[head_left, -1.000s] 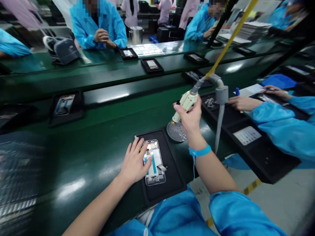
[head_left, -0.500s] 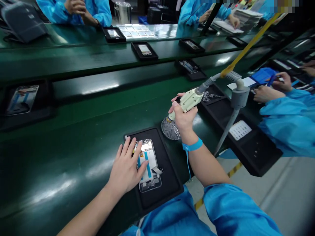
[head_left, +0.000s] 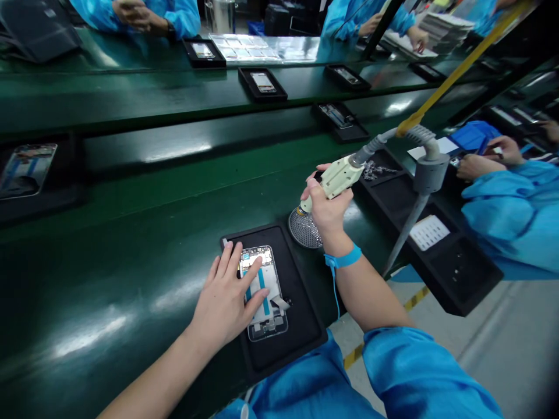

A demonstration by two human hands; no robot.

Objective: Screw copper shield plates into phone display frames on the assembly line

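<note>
My left hand [head_left: 225,297] lies with fingers spread over an opened smartphone [head_left: 271,291], its index finger and thumb reaching across the phone's inside. Blue strips, a circuit board at the top and a loose grey flap at the right edge show on the phone. A black foam tray [head_left: 301,326] holds it near the bench edge. My right hand [head_left: 326,205] is wrapped round a pale green electric screwdriver [head_left: 338,180]. The screwdriver's lower end is at a round, perforated screw plate [head_left: 304,228] right of the tray; its exact tip is hard to make out.
A grey stand [head_left: 408,233] and a yellow cord [head_left: 463,67] rise by the screwdriver. Right of it lies a black compartment tray [head_left: 474,285] with small parts. More phone trays [head_left: 262,84] sit on the green line. Co-workers in blue sleeves [head_left: 510,203] sit at right and opposite.
My left index finger has shifted right over the phone's board, uncovering a small blue patch; the orange piece seen before no longer shows. My right hand keeps its grip at the screw plate.
</note>
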